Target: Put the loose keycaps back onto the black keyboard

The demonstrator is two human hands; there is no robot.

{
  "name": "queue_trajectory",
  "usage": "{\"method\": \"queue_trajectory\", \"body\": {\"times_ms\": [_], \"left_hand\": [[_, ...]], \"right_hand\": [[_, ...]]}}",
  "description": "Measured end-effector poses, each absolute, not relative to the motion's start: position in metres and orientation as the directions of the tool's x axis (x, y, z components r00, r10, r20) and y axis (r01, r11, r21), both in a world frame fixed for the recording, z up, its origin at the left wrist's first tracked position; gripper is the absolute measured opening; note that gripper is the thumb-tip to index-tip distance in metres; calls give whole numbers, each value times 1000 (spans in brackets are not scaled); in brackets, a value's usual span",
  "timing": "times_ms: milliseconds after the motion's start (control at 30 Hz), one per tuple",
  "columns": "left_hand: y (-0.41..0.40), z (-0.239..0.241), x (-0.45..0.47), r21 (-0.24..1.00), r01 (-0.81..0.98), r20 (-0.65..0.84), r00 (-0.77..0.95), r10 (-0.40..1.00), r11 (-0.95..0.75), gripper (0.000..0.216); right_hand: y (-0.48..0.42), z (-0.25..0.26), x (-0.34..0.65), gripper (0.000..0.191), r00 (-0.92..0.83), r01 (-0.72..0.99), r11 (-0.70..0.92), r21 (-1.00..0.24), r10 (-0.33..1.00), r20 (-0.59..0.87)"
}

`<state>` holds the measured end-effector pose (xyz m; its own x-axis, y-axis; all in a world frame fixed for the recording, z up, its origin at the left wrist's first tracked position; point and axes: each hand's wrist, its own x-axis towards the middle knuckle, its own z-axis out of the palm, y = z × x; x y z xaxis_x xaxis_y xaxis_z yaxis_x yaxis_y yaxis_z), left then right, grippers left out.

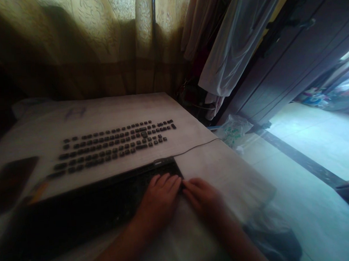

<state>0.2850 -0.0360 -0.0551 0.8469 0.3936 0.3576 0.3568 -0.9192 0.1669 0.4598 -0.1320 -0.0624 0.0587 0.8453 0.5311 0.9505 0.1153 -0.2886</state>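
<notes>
A black keyboard body (87, 205) with its keys removed lies along the near edge of a white-covered table (199, 152). My left hand (160, 197) rests on its right end with the fingers stretched out flat. My right hand (201, 195) lies just beside it on the cloth at the keyboard's right edge, its fingers pointing left and touching that edge. Neither hand holds anything that I can see. Behind the keyboard, several loose black keycaps (113, 145) are laid out in rows on the cloth. A thin cable (197, 146) runs from the keyboard to the table's right edge.
A dark flat thing like a phone (12, 182) lies at the table's left. Patterned curtains (100, 45) hang behind. Clothes (231, 45) hang at the right by a dark door (299, 61). A plastic bag (233, 131) sits on the pale floor (304, 147).
</notes>
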Motion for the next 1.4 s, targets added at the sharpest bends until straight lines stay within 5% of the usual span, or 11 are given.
{"method": "queue_trajectory", "body": {"times_ms": [367,1400], "left_hand": [[-33,-50,283,216,370,335,841,424,-904,40],[-34,-55,285,163,342,355,855,378,-926,35]], "right_hand": [[-132,-68,459,27,110,934,87,-346,852,512],[-131,-66,457,29,7,960,156,-232,817,577]]}}
